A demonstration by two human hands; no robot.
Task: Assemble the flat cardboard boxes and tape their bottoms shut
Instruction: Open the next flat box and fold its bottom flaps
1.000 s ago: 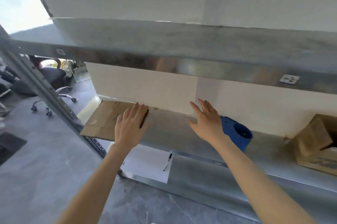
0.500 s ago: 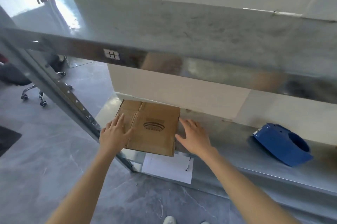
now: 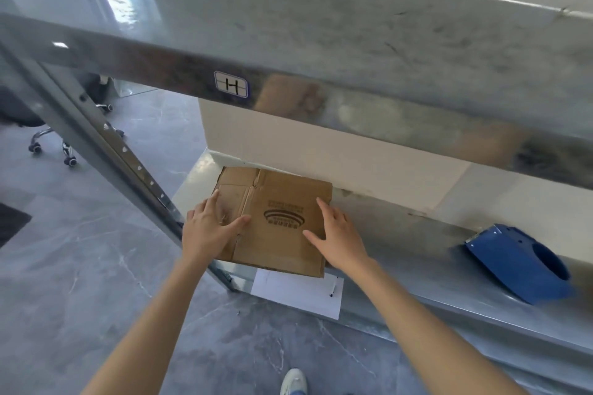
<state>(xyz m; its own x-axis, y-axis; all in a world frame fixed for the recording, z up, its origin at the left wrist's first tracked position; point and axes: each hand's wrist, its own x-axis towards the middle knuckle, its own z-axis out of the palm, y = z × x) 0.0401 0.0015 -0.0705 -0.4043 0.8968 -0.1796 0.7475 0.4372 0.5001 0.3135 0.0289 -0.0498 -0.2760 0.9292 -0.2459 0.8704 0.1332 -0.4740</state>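
A flat brown cardboard box [image 3: 282,202] with a dark printed logo lies on the lower metal shelf [image 3: 410,259], its near edge overhanging the shelf front. My left hand [image 3: 210,227] rests flat on the box's left part, fingers straight and spread. Along the box's right edge lies my right hand [image 3: 340,234], fingers extended, thumb on the top face. A blue tape dispenser [image 3: 519,263] sits on the same shelf, well to the right of both hands.
An upper metal shelf [image 3: 353,51] with an "H" label [image 3: 231,84] juts out above the box. A slanted steel upright [image 3: 106,144] stands left of my left hand. A white sheet with a pen [image 3: 298,292] hangs below the box. Office chair wheels [image 3: 67,153] stand far left.
The view has dropped and closed in on the lower shelf. Both hands have come onto the flat box, the left sliding further over its top and the right reaching its right edge.
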